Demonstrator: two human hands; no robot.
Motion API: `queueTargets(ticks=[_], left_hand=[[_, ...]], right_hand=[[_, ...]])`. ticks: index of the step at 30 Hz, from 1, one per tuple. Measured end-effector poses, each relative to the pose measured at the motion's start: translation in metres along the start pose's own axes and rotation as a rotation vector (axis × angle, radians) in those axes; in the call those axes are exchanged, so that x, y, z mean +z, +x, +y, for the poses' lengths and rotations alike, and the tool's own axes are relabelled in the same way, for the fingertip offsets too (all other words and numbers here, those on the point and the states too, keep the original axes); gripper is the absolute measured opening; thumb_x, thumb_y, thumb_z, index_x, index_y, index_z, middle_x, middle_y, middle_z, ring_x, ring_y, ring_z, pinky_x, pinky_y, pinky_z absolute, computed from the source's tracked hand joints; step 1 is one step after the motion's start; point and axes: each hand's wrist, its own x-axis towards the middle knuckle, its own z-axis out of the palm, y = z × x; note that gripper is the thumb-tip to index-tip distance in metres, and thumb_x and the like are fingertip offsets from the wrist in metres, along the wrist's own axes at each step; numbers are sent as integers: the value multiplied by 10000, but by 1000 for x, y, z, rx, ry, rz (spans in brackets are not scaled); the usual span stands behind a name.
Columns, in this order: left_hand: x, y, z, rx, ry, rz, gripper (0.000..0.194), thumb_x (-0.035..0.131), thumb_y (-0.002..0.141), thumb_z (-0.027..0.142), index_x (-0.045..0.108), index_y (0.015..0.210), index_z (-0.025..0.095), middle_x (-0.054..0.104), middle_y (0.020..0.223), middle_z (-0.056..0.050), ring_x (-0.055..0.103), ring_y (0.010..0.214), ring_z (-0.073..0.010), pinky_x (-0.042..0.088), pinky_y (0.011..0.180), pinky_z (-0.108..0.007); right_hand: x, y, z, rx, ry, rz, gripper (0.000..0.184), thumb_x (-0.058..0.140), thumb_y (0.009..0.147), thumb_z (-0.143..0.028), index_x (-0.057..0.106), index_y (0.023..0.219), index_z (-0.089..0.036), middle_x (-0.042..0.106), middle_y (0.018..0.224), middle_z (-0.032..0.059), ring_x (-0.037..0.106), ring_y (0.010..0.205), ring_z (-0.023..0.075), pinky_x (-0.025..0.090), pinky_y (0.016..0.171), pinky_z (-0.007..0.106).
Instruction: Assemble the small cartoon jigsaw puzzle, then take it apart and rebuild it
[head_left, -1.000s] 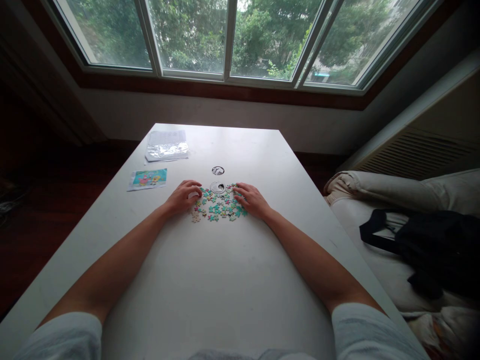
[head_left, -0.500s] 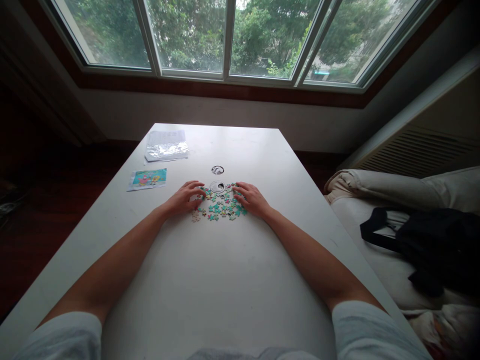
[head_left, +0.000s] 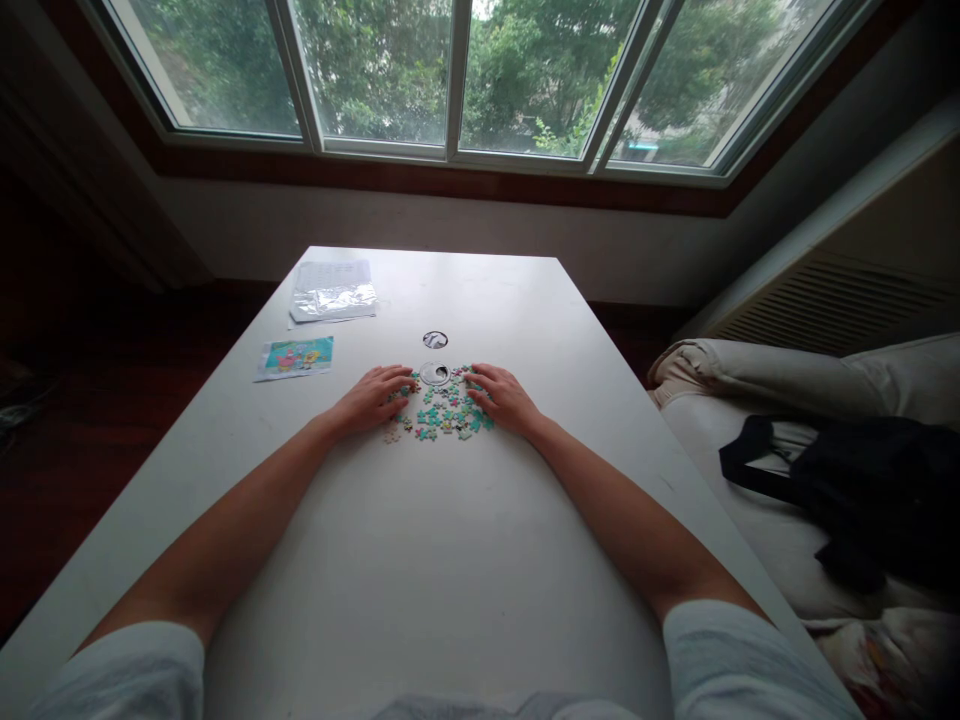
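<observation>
The fingers of the left hand (head_left: 370,400) cover part of the puzzle pieces (head_left: 448,415) at their left side, and its fingertips are too small to see exactly. The right hand (head_left: 507,400) covers some pieces at the opposite side. The grip of each hand is released, with fingers apart and slightly bent; whether some fingertip presses a piece, I cannot tell. The pieces lie as a loose, mostly green group on the white worktop (head_left: 442,560), between the hands. A round disc (head_left: 435,374) is at the far side of this group, and a smaller oval item (head_left: 435,340) lies beyond it; their prints are not readable. To the left are a colourful picture sheet (head_left: 298,357) and, farther, papers with shiny plastic (head_left: 334,300). The white surface runs wide between the forearms, and its far edge is well beyond the hands. The lower picture border cuts the near edge.
</observation>
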Motion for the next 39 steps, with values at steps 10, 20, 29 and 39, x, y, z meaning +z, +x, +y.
queueTargets(ticks=[10, 20, 29, 39], left_hand=[[-8, -3, -10, 12, -169, 3, 386, 490, 763, 100, 705, 1050, 241, 497, 1525, -18, 342, 1482, -247, 313, 1237, -468], [-3, -2, -12, -60, -134, 115, 218, 545, 904, 279, 733, 1013, 265, 597, 1405, -50, 460, 1383, -268, 364, 1193, -512], [-10, -3, -7, 21, -155, -66, 351, 693, 853, 409, 685, 1188, 307, 403, 1585, -24, 247, 1511, -317, 293, 1226, -538], [-2, 1, 3, -31, -87, 146, 140, 597, 915, 334, 692, 978, 252, 559, 1432, -52, 407, 1404, -281, 361, 1181, -538]], right_hand=[[-2, -1, -1, -4, -14, 1, 398, 480, 1023, -429, 627, 1355, -266, 554, 1468, 84, 500, 1358, 266, 394, 1140, 451], [-3, -1, -2, 3, -12, -6, 396, 503, 1010, -418, 628, 1361, -281, 557, 1466, 87, 503, 1357, 278, 400, 1138, 476], [-3, -2, -2, -6, -8, -7, 398, 499, 1013, -428, 623, 1361, -279, 556, 1463, 83, 501, 1355, 268, 395, 1137, 458], [-3, -1, -2, 0, -17, -9, 398, 509, 1008, -420, 623, 1360, -274, 557, 1461, 90, 503, 1353, 277, 400, 1133, 473]])
